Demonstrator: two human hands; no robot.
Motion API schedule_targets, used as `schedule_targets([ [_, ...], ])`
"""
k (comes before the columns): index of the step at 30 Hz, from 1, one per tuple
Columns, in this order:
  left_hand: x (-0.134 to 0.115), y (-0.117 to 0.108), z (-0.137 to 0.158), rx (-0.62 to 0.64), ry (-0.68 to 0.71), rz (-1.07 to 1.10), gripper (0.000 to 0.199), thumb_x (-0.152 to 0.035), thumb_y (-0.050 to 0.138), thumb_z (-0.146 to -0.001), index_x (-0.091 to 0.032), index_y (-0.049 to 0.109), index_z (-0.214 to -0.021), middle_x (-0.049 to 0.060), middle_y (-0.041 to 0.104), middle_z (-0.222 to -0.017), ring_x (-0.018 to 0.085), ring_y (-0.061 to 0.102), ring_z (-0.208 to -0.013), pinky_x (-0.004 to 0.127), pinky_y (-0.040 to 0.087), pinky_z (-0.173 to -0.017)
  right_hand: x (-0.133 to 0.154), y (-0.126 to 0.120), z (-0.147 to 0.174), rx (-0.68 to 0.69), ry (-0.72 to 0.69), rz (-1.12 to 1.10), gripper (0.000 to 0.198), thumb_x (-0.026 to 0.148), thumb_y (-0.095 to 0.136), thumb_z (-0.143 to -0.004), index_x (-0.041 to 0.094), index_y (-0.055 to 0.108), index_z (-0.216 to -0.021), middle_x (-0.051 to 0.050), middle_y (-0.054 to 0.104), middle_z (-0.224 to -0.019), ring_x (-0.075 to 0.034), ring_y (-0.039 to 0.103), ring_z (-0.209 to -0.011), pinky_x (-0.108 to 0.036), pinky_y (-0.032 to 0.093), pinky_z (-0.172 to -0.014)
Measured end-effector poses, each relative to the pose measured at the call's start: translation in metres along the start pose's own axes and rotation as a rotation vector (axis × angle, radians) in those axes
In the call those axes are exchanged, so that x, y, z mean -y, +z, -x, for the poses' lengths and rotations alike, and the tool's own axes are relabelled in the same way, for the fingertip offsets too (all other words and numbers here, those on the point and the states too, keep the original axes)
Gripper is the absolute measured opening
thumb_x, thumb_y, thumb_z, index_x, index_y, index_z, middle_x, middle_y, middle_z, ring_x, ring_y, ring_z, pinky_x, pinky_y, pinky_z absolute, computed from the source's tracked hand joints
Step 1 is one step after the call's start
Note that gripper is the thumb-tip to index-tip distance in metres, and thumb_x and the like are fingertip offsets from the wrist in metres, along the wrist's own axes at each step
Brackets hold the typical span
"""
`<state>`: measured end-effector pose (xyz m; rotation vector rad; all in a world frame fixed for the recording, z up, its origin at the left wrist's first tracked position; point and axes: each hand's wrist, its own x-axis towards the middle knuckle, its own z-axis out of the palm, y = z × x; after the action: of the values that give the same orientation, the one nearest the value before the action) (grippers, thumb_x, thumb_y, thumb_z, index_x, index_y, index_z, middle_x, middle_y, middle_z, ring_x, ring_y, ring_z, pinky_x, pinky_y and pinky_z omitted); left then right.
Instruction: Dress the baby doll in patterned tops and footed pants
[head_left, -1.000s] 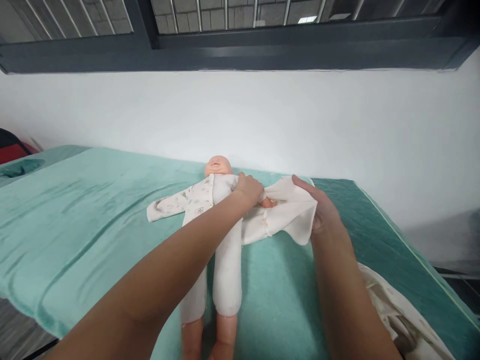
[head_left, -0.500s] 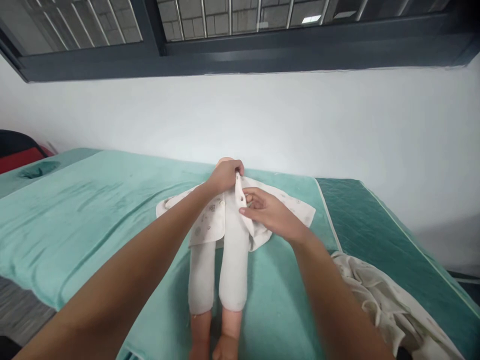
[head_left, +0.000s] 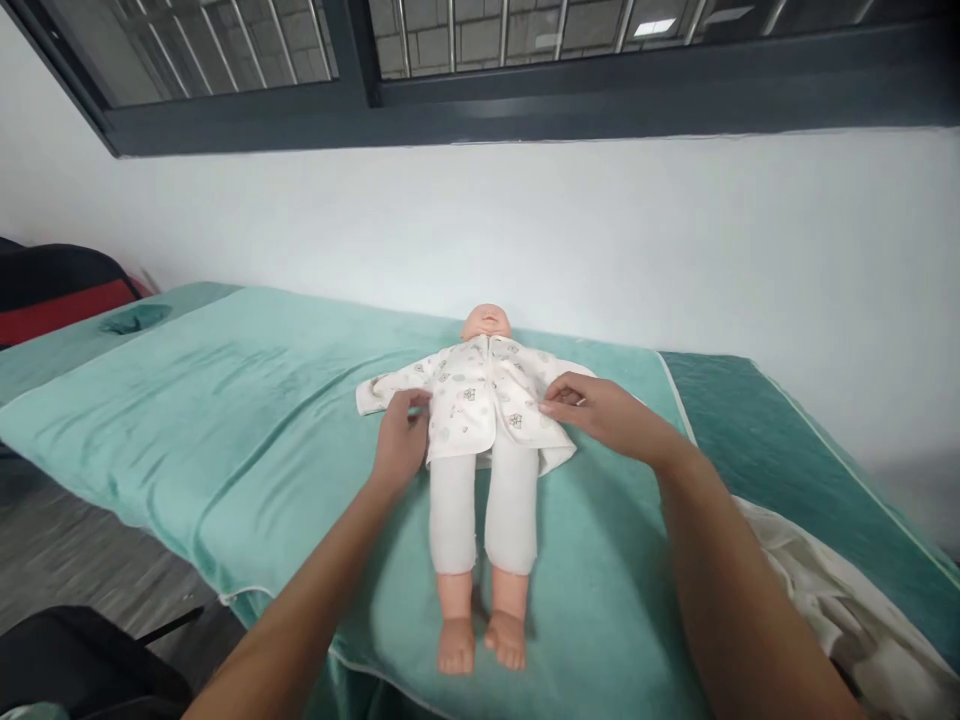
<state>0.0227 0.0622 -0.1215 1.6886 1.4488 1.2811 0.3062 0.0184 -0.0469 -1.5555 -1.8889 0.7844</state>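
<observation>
A baby doll (head_left: 510, 590) lies on its back on the bed, feet towards me, in white trousers (head_left: 452, 510). Its white printed baby shirt (head_left: 469, 400) covers the chest, with the two front edges meeting along the middle. My left hand (head_left: 401, 440) is at the shirt's left side, fingers curled round its edge below the sleeve. On the other side my right hand (head_left: 607, 412) pinches the shirt's side between thumb and fingers. The cloth inside both grips is mostly hidden. One sleeve spreads out to the left; the right one is partly behind my right hand.
Green covers (head_left: 225, 400) lie over the bed, which stands against a white wall (head_left: 480, 230) below a barred window. A crumpled pale cloth (head_left: 840, 590) lies at the right. Black chair-like objects (head_left: 82, 660) stand at the lower left, and a red and black one (head_left: 67, 290) at the far left.
Both hands have left the shirt's front opening and moved apart to its sides. The raised front edge now lies flat, and the doll's head and feet have come into view.
</observation>
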Motion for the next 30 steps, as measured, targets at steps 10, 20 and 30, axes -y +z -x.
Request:
schedule_targets([
  [10, 0.013, -0.028, 0.060, 0.267, 0.089, -0.412, 0.028, -0.030, 0.058, -0.083, -0.025, 0.064, -0.109, 0.006, 0.066, -0.125, 0.029, 0.056, -0.115, 0.044, 0.039, -0.100, -0.049, 0.090, 0.050, -0.260, 0.087, -0.042, 0.040, 0.044, 0.061, -0.083, 0.020, 0.063, -0.114, -0.006, 0.070, -0.111, -0.025, 0.062, -0.096, -0.035, 0.045, -0.086],
  [20, 0.019, -0.024, 0.061, 0.107, 0.127, -0.387, 0.023, -0.023, 0.044, -0.090, -0.019, 0.067, -0.091, 0.006, 0.070, -0.102, 0.023, 0.059, -0.097, 0.037, 0.043, -0.088, -0.030, 0.120, 0.070, -0.636, 0.348, 0.047, 0.030, 0.041, 0.050, -0.086, 0.020, 0.060, -0.104, 0.000, 0.063, -0.066, -0.021, 0.057, -0.062, -0.031, 0.039, -0.063],
  [30, 0.026, -0.018, 0.072, -0.078, 0.273, -0.482, 0.034, -0.016, 0.054, -0.087, -0.018, 0.056, -0.120, 0.012, 0.061, -0.124, 0.029, 0.056, -0.115, 0.045, 0.046, -0.095, -0.033, 0.131, 0.071, -0.691, -0.108, 0.210, 0.051, 0.027, 0.044, -0.089, 0.021, 0.048, -0.140, -0.014, 0.055, -0.136, -0.028, 0.052, -0.125, -0.048, 0.047, -0.099],
])
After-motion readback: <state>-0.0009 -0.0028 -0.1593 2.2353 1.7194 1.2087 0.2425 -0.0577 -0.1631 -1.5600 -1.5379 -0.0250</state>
